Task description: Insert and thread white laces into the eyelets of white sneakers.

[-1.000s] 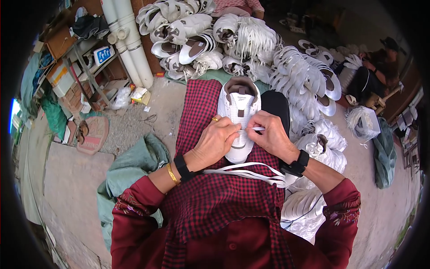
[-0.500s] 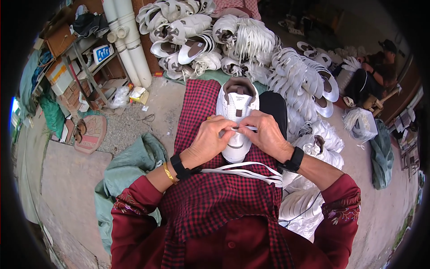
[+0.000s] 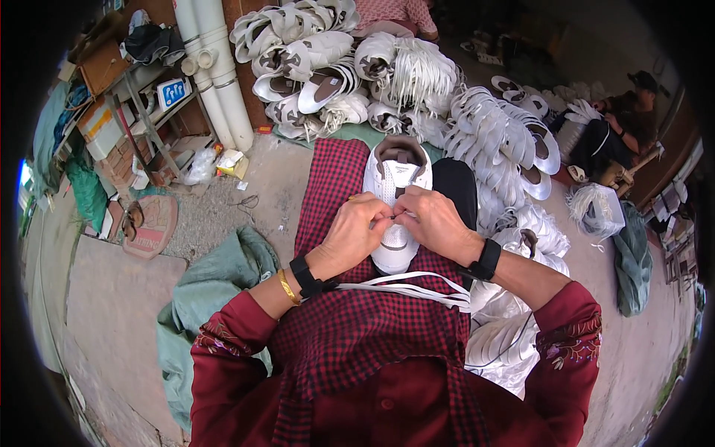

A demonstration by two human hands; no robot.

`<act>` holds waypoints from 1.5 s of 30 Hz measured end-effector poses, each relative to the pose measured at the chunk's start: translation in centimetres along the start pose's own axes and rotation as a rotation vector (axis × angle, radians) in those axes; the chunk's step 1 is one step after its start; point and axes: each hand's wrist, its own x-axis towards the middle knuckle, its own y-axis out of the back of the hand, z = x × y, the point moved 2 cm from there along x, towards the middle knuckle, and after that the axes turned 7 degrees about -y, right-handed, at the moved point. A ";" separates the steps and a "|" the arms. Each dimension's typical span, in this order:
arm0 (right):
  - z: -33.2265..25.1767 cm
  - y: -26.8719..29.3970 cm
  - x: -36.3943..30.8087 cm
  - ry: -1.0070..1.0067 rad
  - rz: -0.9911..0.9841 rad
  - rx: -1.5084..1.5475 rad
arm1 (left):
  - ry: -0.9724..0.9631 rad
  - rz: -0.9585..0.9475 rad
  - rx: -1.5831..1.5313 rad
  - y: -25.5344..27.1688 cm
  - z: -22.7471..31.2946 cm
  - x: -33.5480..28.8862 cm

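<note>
A white sneaker (image 3: 402,174) with a brown lining lies on my lap, its heel opening away from me and its toe toward me. Over the lower end of its tongue, my left hand (image 3: 356,232) and my right hand (image 3: 441,226) meet fingertip to fingertip. Each is closed in a pinch on what looks like a white shoelace, now mostly hidden by the fingers. Several loose white laces (image 3: 402,286) are strung across my lap below the toe. A red and black checked apron (image 3: 328,328) covers my legs.
Stacked white shoe uppers (image 3: 417,71) rise beyond my knees and continue down my right side. A green sack (image 3: 216,290) slumps at my left. Farther left stand white pipes (image 3: 223,82) and a cluttered shelf (image 3: 149,112). Another person (image 3: 622,123) sits at far right.
My fingertips have drawn closer together over the shoe, and the white lace that showed by my right fingers is now covered. The whole view has shifted slightly.
</note>
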 end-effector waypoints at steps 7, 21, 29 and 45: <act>0.3 0.7 0.2 -0.001 -0.090 0.146 | -0.084 0.014 0.168 2.1 0.9 -0.4; 1.6 1.0 -1.0 0.034 -0.054 0.248 | 0.884 0.308 1.752 57.9 -7.3 -23.7; 2.0 3.4 -3.7 -0.046 -0.066 0.037 | 0.393 0.135 0.648 29.9 -7.4 -8.1; 4.2 3.8 -5.3 -0.129 0.170 0.175 | -1.049 -0.603 -1.073 -3.6 33.7 3.6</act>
